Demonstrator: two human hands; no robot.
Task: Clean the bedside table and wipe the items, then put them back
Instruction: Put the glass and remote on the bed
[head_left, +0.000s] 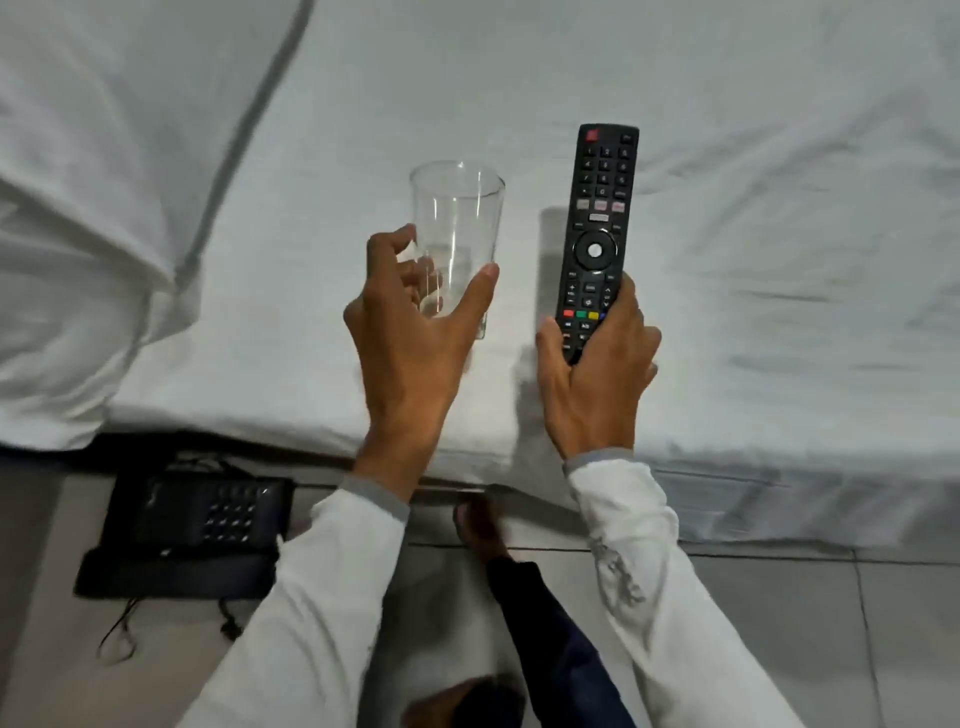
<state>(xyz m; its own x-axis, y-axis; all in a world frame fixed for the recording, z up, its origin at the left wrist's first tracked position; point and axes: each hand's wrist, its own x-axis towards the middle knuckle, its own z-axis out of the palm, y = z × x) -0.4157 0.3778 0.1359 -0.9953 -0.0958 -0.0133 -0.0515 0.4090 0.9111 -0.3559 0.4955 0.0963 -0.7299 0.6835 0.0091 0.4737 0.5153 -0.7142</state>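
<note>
Clear colourless glass (457, 234) at 12 o'clock, black remote (597, 234) at 1 o'clock showing a red top button, white centre disc and red/green/yellow/blue key row, white bedsheet (779, 208) lying behind, black phone (192, 525) sitting at 8 o'clock on grey tiles (779, 623), sleeves (322, 597) showing white with grey cuffs.

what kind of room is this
Probably a hotel bedroom: a bed with plain white sheets, a corded desk phone on the tiled floor beside it, and a TV remote and drinking glass in hand.
</note>
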